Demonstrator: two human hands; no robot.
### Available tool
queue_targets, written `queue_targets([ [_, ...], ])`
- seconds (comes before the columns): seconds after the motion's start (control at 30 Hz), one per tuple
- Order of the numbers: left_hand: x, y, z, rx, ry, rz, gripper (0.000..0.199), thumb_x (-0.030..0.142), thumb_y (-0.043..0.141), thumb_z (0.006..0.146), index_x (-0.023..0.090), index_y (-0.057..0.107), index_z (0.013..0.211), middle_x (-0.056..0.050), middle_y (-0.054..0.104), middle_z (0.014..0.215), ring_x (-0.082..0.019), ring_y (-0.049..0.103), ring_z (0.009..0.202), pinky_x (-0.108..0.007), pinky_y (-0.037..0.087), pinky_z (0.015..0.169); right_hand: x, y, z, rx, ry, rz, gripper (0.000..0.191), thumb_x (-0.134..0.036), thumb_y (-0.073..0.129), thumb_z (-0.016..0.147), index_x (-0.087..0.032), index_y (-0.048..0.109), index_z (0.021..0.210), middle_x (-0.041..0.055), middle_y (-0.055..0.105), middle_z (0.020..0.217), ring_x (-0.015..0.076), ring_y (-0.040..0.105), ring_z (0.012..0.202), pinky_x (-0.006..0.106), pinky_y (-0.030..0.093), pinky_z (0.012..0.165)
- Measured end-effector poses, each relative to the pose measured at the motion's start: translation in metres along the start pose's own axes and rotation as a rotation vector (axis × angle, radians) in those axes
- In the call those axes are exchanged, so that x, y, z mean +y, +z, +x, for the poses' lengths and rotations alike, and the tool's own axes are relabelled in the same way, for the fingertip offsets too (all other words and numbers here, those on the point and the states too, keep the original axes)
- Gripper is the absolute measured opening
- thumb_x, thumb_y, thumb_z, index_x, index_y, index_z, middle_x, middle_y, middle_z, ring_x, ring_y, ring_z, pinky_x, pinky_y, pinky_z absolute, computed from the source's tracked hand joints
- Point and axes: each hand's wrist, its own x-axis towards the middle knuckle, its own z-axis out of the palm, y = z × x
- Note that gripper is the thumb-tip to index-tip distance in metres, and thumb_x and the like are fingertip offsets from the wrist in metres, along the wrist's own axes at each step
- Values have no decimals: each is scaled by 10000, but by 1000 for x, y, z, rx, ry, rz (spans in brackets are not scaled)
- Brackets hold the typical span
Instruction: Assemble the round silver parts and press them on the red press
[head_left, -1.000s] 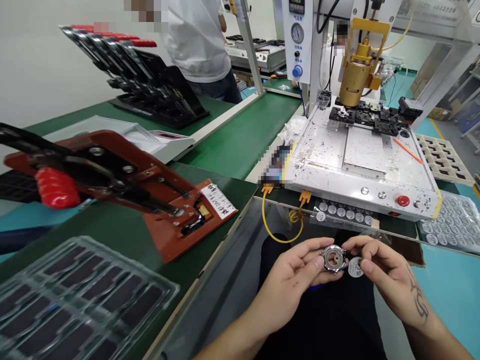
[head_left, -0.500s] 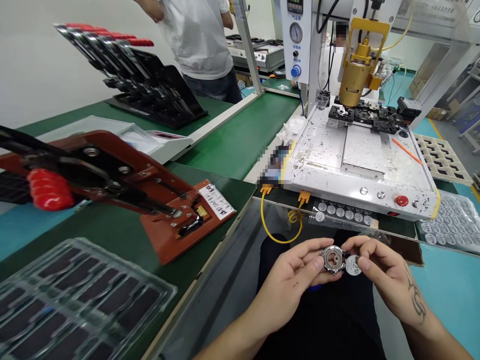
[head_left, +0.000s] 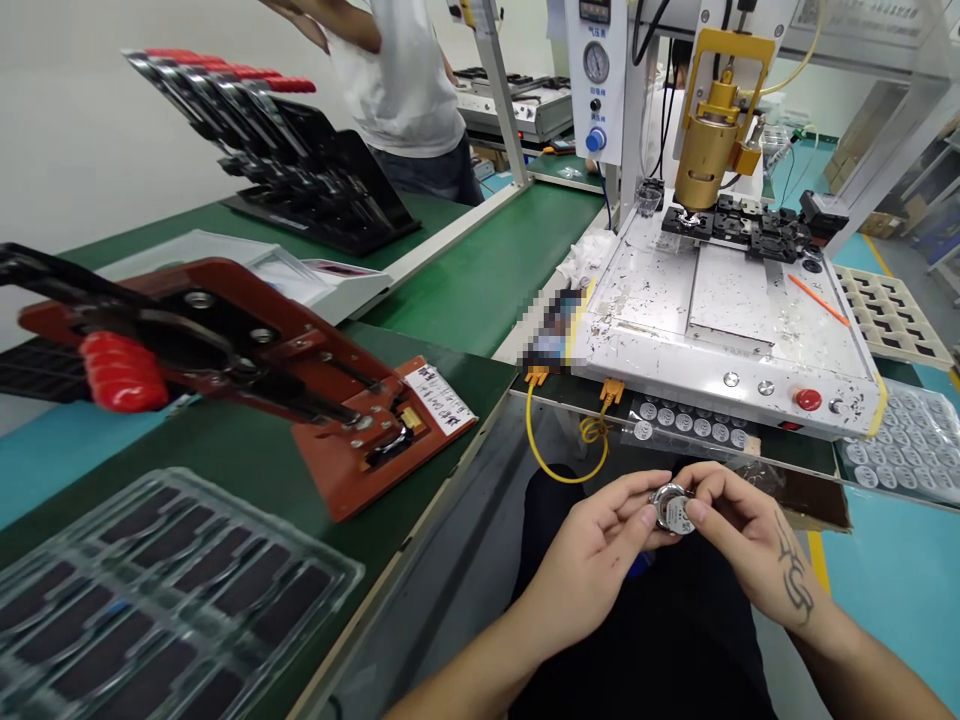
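My left hand [head_left: 600,550] is closed around a shiny metal watch case [head_left: 661,496], thumb on its near side and fingers behind. Between the thumb and fingers of my right hand [head_left: 739,535] is a small round printed sticker [head_left: 679,517], white-grey with dark marks. The sticker overlaps the right part of the case's opening; whether it touches the case I cannot tell. Both hands are close together above my lap. Sheets of similar round stickers [head_left: 684,423] lie under the front edge of the press machine [head_left: 720,375].
To the left stand a brown hand-clamp fixture [head_left: 352,480] with a red grip and a clear tray with dark slots [head_left: 172,600]. Further back is a black rack of red-handled clamps [head_left: 300,150]. A yellow cable [head_left: 531,430] hangs near my knees. A person [head_left: 405,80] stands beyond the green conveyor [head_left: 480,270].
My right hand has moved left, bringing the sticker from beside the watch case to over its opening. The co-worker's arms have shifted, and the view has moved slightly.
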Motion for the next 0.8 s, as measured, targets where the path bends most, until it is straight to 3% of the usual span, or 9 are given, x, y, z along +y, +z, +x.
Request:
queue_targets([
  [0.8,0,1,-3,-15,46,272,336,337,625,1064,200,713,1358,-106,778,1334,-262,784,1143,-407,634,1061,1,1,4,5,0,-119,290,-440,690,1028,-226,627,844,58,676,1121,207,643,1004,294,518,864],
])
